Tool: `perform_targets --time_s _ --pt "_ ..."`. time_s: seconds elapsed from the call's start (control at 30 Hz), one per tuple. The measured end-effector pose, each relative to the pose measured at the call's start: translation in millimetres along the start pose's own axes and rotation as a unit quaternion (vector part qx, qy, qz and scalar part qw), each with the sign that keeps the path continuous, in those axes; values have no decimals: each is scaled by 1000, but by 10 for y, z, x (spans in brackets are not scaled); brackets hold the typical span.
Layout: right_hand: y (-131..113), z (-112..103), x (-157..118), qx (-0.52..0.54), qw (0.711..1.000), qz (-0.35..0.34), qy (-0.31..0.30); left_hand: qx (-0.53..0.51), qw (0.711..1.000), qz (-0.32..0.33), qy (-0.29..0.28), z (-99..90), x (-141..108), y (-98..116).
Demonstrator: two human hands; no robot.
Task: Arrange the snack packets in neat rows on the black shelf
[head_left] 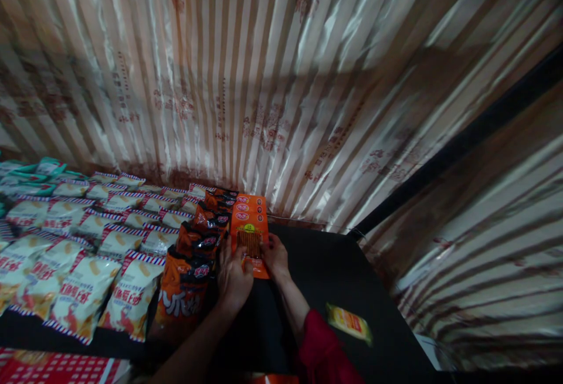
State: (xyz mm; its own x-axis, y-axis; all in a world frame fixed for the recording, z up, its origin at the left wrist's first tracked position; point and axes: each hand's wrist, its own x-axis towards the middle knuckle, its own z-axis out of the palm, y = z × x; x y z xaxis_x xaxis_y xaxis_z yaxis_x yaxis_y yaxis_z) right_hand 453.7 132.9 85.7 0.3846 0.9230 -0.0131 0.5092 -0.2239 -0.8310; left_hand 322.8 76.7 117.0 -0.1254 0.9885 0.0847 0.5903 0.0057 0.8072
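Observation:
An orange snack packet [249, 245] with a clear window showing brown sticks lies at the front of an overlapping row of matching packets [248, 201]. My left hand [235, 275] grips its left edge, the thumb over its lower part. On the opposite edge, my right hand [276, 258] pinches the packet with fingers closed. Just left of my left hand stands a column of orange-and-black snack bags [187, 278], the nearest being the largest in view.
Rows of white snack bags with striped edges [83, 290] fill the left of the black table [316, 267]. Green packets [50, 167] lie farther left. A small yellow packet [349, 323] rests at right. Behind hangs a pleated curtain [264, 79], with a dark pole [440, 155] slanting across.

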Motion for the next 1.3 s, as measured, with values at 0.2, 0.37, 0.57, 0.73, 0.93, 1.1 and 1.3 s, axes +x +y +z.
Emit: perform_targets --time_s 0.2,0.37,0.57,0.73,0.93,1.1,1.3 --pt "-22 3 9 -25 1000 1 -3 72 997 -1 -20 -10 -5 27" --pt "-21 -2 1 -59 998 2 -8 105 994 7 -35 9 -21 21" --pt "-49 -21 -15 -68 998 2 -16 117 992 15 -49 7 -22 23" --pt "-58 -18 -14 -82 997 2 -7 142 988 13 -61 -6 -33 34" --pt "-53 -8 -13 -83 996 -1 -15 209 973 57 -74 53 -78 -28" --pt "-57 -16 -7 -86 996 0 -21 241 963 87 -80 110 -93 -88" --pt "-47 -12 -6 -89 996 -4 -21 257 956 116 -77 141 -99 -140"
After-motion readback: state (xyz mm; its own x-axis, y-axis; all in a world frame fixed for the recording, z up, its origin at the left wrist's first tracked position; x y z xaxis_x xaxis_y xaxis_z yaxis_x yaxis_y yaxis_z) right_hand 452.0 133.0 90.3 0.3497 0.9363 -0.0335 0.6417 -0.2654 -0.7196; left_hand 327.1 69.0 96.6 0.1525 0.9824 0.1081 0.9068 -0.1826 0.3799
